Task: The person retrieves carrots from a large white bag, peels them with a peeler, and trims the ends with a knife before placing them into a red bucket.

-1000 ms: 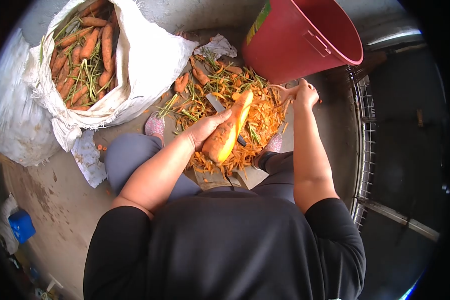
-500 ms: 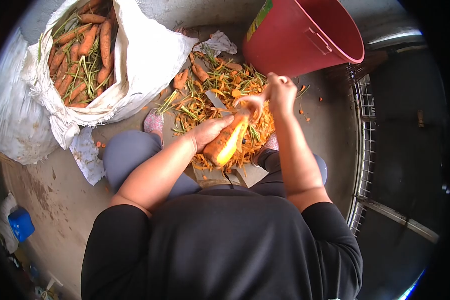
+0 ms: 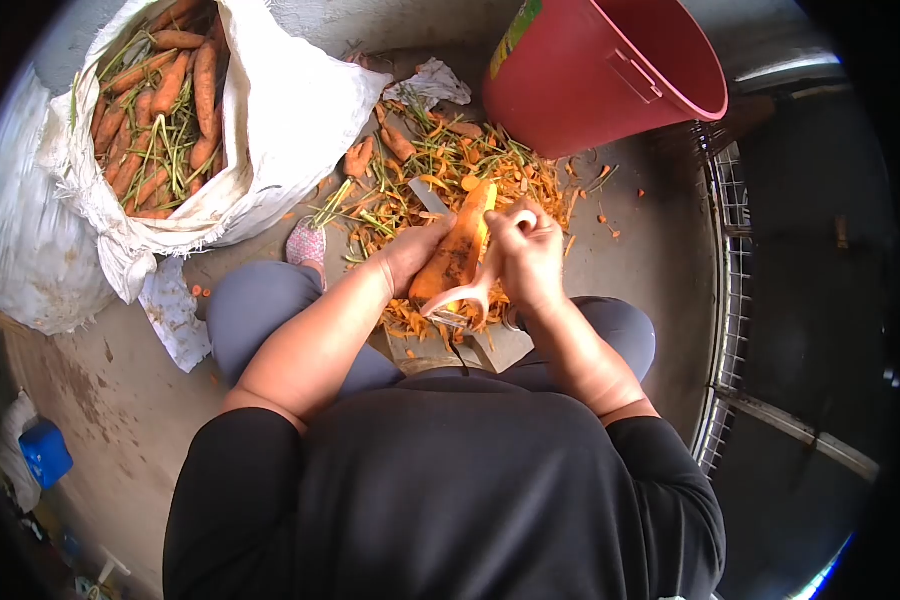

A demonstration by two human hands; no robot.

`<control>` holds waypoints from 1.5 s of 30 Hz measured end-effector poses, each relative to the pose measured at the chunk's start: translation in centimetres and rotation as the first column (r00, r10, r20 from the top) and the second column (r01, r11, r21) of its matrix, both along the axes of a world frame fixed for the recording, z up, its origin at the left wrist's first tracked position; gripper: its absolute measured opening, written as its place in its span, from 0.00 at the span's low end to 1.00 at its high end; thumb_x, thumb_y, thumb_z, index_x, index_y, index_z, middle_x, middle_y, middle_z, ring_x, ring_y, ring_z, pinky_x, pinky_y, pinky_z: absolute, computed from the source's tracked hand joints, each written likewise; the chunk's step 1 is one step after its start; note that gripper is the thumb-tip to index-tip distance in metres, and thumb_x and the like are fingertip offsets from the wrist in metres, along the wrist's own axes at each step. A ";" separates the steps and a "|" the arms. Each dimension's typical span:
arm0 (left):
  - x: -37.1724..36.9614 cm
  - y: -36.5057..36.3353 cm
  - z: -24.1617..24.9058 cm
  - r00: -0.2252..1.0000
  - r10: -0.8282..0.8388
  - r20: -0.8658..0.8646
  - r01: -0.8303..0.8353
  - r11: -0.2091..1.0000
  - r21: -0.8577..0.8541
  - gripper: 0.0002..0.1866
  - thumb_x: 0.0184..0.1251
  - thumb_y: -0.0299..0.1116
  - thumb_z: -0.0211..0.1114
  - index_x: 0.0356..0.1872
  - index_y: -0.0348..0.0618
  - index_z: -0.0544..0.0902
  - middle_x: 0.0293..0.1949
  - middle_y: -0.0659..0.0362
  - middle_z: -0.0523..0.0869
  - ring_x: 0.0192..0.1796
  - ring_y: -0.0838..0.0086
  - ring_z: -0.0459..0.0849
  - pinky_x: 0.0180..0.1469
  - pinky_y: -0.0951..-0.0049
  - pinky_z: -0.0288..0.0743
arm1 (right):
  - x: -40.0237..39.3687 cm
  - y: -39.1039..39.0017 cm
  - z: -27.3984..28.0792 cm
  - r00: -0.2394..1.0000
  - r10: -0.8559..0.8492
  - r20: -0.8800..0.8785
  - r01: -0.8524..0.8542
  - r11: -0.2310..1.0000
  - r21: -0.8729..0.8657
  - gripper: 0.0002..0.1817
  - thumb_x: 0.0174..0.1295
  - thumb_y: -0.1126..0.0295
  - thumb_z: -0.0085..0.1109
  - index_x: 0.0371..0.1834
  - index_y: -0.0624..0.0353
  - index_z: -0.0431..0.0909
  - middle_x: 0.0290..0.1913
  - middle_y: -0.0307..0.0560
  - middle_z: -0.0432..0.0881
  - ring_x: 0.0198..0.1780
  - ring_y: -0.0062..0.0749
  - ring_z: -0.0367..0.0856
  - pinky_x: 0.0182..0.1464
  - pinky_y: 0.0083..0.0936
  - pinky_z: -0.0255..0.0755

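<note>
The right hand [image 3: 532, 258] has just drawn the pale peeler [image 3: 483, 286] to the carrot [image 3: 458, 257]'s thick near end, fingers closed round the handle; a dark patch now faces up, so peeling looks unfinished. The left hand [image 3: 415, 255] curls its fingers round the carrot, above the peelings [image 3: 543, 185]. Sack [image 3: 305, 85] and bucket [image 3: 580, 90] bound the far side; bare floor [image 3: 660, 220] opens rightward.

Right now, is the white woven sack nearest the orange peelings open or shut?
Open: the white woven sack gapes wide, showing long orange carrots and thin green stems inside.
</note>
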State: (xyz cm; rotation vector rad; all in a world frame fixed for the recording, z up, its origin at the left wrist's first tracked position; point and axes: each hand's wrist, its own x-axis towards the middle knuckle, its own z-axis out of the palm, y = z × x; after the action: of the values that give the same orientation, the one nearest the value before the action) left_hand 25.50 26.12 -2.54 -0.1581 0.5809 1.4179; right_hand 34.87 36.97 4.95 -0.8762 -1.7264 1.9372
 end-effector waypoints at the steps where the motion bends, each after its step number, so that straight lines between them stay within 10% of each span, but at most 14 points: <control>1: 0.0 0.0 0.2 1.000 -0.012 -0.011 0.013 0.999 0.041 0.22 0.70 0.47 0.40 0.52 0.39 0.70 0.42 0.54 0.80 0.40 0.71 0.81 0.44 0.67 0.77 | -0.3 0.3 -0.1 0.998 -0.003 0.061 -0.002 0.995 0.096 0.10 0.50 0.71 0.60 0.18 0.59 0.69 0.18 0.34 0.68 0.19 0.16 0.62 0.22 0.16 0.58; 7: 0.6 -0.6 0.7 0.993 -0.094 -0.078 0.096 0.995 0.016 0.23 0.66 0.49 0.49 0.49 0.38 0.71 0.36 0.51 0.80 0.35 0.67 0.82 0.37 0.67 0.79 | -5.1 11.7 -5.6 0.894 -0.419 0.156 0.410 0.908 0.088 0.08 0.46 0.73 0.60 0.25 0.66 0.73 0.20 0.42 0.74 0.20 0.22 0.70 0.21 0.21 0.64; 9: 0.2 -0.6 0.8 0.993 -0.084 -0.081 0.091 0.991 0.094 0.24 0.65 0.50 0.49 0.49 0.38 0.71 0.36 0.51 0.80 0.34 0.67 0.82 0.37 0.67 0.78 | -4.4 16.6 -8.0 0.814 -0.539 0.217 0.395 0.787 0.473 0.08 0.49 0.73 0.61 0.25 0.65 0.72 0.19 0.40 0.72 0.17 0.23 0.67 0.18 0.22 0.61; 12: -1.1 -0.7 1.1 0.996 -0.082 -0.048 0.087 0.990 0.111 0.25 0.65 0.51 0.49 0.51 0.39 0.70 0.37 0.52 0.80 0.35 0.69 0.81 0.39 0.69 0.77 | -3.1 18.9 -8.7 0.718 -0.675 0.170 0.642 0.736 0.214 0.09 0.49 0.71 0.61 0.25 0.64 0.72 0.22 0.44 0.75 0.23 0.24 0.72 0.24 0.21 0.65; 20: -0.2 0.2 -1.4 0.999 0.046 -0.023 -0.044 0.994 0.099 0.20 0.70 0.44 0.42 0.54 0.41 0.68 0.44 0.55 0.78 0.43 0.72 0.79 0.47 0.70 0.76 | -0.2 1.5 -0.2 0.994 -0.105 0.013 0.106 0.988 -0.111 0.10 0.51 0.69 0.60 0.18 0.58 0.69 0.16 0.35 0.69 0.17 0.17 0.63 0.20 0.17 0.57; 22: 0.1 0.2 -1.1 0.999 0.031 -0.034 -0.029 0.997 0.069 0.20 0.70 0.44 0.42 0.54 0.41 0.68 0.44 0.54 0.78 0.43 0.71 0.80 0.46 0.70 0.76 | -0.4 0.8 -0.9 0.999 -0.020 0.037 0.016 0.994 0.105 0.09 0.50 0.70 0.61 0.20 0.61 0.71 0.17 0.36 0.71 0.18 0.18 0.64 0.19 0.18 0.59; 26: 0.3 -0.3 -0.6 0.983 -0.048 -0.176 0.071 0.989 0.131 0.22 0.69 0.45 0.44 0.55 0.39 0.67 0.42 0.53 0.79 0.39 0.70 0.81 0.42 0.70 0.77 | -3.3 5.4 -2.5 0.960 -0.239 0.145 0.228 0.970 0.090 0.10 0.49 0.71 0.60 0.25 0.67 0.72 0.20 0.42 0.74 0.19 0.22 0.69 0.22 0.21 0.65; 30: 0.3 -0.6 0.0 0.998 -0.039 -0.054 0.045 0.992 0.119 0.25 0.67 0.46 0.49 0.59 0.41 0.64 0.42 0.54 0.78 0.41 0.69 0.80 0.40 0.68 0.78 | -3.4 19.7 -12.4 0.806 -0.577 0.136 0.434 0.730 0.527 0.10 0.46 0.74 0.62 0.28 0.66 0.73 0.23 0.42 0.76 0.20 0.23 0.71 0.21 0.22 0.65; 32: -0.9 -0.6 0.2 0.995 -0.023 -0.100 0.036 0.990 0.136 0.26 0.66 0.47 0.50 0.59 0.42 0.63 0.42 0.54 0.78 0.41 0.69 0.80 0.40 0.67 0.78 | -2.4 21.1 -11.6 0.688 -0.711 0.142 0.673 0.699 0.241 0.10 0.49 0.72 0.62 0.29 0.64 0.71 0.21 0.43 0.74 0.18 0.25 0.70 0.19 0.23 0.64; 42: 0.0 0.3 -1.4 0.998 0.065 0.008 -0.065 0.998 0.022 0.20 0.70 0.43 0.40 0.54 0.40 0.66 0.45 0.53 0.78 0.42 0.68 0.80 0.46 0.68 0.76 | -0.4 1.2 -1.1 0.993 -0.004 -0.117 -0.002 0.999 -0.054 0.11 0.50 0.71 0.61 0.17 0.58 0.70 0.17 0.33 0.68 0.20 0.14 0.62 0.22 0.14 0.56; 45: 0.1 -0.2 -1.9 1.000 -0.019 -0.010 0.020 0.986 0.165 0.21 0.70 0.44 0.42 0.54 0.38 0.66 0.42 0.51 0.79 0.41 0.68 0.81 0.45 0.67 0.77 | -2.2 2.9 -1.1 0.980 -0.151 0.127 0.147 0.988 0.036 0.09 0.49 0.71 0.61 0.21 0.63 0.71 0.18 0.35 0.71 0.19 0.16 0.64 0.21 0.16 0.59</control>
State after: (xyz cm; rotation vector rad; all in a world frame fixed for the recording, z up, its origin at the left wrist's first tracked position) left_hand 25.58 25.93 -4.42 -0.0146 0.4683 1.4414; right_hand 32.69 39.92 3.89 -1.1099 -1.7008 1.7913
